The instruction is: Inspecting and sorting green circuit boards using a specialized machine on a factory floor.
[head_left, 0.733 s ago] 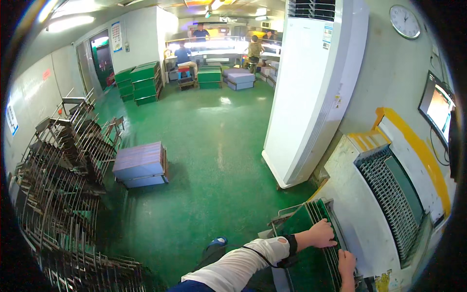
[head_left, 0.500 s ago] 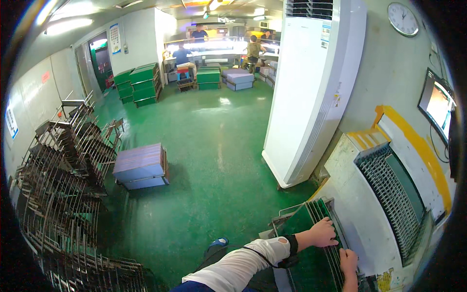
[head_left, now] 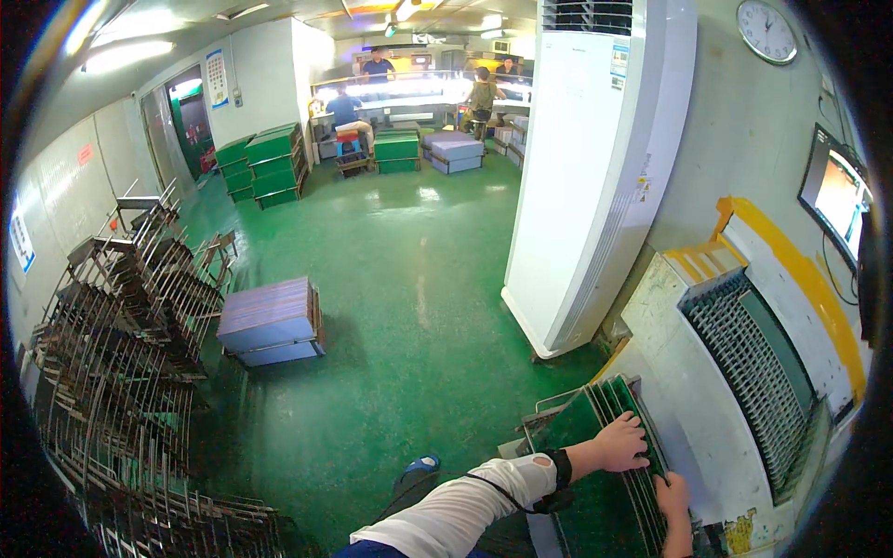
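At the lower right stands a wire rack (head_left: 556, 402) holding thin green panels (head_left: 569, 430) on edge. My left hand (head_left: 621, 443) reaches across it, palm down, its fingers apart on the top edges of the panels and wires. Nearer to me, my right hand (head_left: 673, 495) is closed at the right-hand edge of the panels; its fingertips are partly hidden, and it appears to grip a panel edge. A white sleeve and a black wrist strap (head_left: 558, 476) cover part of my left arm.
Right of the rack is a pale machine with a slatted slot (head_left: 749, 363). A tall white air conditioner (head_left: 586, 186) stands ahead. Empty metal racks (head_left: 121, 372) crowd the left, and a stack of purple-grey panels (head_left: 270, 321) sits on the floor. Several people work far off.
My left hand's fingers have spread a little over the panel edges. My right hand has shifted slightly right. More green panel surface shows at the rack's left side.
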{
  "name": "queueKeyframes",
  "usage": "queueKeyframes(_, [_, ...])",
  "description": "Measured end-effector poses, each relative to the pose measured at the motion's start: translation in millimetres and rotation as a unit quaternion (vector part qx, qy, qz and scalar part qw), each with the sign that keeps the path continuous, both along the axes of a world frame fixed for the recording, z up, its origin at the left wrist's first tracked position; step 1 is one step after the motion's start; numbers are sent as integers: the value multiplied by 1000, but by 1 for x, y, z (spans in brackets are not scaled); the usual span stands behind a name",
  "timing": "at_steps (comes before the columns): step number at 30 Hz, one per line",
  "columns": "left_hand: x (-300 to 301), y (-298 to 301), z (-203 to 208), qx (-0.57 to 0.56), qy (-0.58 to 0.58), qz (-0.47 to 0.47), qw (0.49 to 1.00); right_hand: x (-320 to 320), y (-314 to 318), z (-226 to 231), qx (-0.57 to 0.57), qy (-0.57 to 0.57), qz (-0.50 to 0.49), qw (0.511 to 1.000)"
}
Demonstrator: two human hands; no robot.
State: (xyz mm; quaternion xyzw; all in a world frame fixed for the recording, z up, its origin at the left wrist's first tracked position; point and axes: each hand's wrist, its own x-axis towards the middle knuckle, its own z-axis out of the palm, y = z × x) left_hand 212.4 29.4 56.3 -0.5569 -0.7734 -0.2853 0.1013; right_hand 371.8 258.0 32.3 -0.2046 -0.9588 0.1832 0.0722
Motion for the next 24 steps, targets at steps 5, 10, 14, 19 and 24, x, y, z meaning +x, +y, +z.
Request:
queueKeyframes(5, [0, 0, 4, -74, -7, 2, 997, 0, 10, -7, 23, -13, 16, 1000])
queueKeyframes(10, [0, -2, 3, -75, 13, 6, 997, -8, 11, -1, -9, -77, 4, 997])
queueKeyframes(14, [2, -3, 4, -79, 15, 10, 997, -10, 5, 0, 20, -9, 69, 997])
queueKeyframes(19, [0, -2, 2, -85, 8, 4, 996, -18, 8, 25, 9, -13, 8, 1000])
queueKeyframes(24, [-5, -2, -4, -72, 11, 5, 997, -13, 20, 129, 22, 30, 14, 999])
